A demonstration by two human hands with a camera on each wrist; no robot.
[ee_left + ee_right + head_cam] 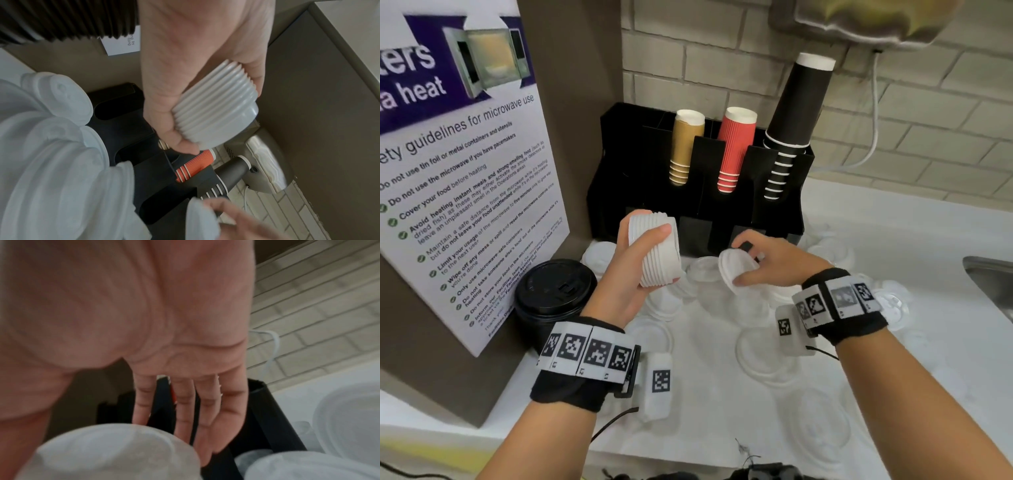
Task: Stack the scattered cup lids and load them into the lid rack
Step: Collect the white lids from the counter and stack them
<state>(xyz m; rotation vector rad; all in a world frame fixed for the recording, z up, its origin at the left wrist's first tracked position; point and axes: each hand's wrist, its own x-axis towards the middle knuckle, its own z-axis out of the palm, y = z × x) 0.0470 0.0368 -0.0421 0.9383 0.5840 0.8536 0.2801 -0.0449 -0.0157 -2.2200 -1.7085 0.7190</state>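
My left hand (631, 263) grips a stack of several white cup lids (657, 251), held on its side above the counter in front of the rack; the stack's ridged rims (216, 110) show in the left wrist view. To its right, my right hand (767, 260) pinches a single white lid (736, 272) between thumb and fingers, tilted and a short gap from the stack. That lid (115, 451) is blurred in the right wrist view. More white and clear lids (760, 346) lie scattered on the white counter. The black lid rack (774, 192) stands against the wall just behind both hands.
The rack's upper slots hold gold cups (685, 147), red cups (732, 147) and black cups (794, 120). A black lidded cup (554, 294) stands left of my left wrist, beside a microwave sign (465, 171). A sink edge (989, 274) is at the right.
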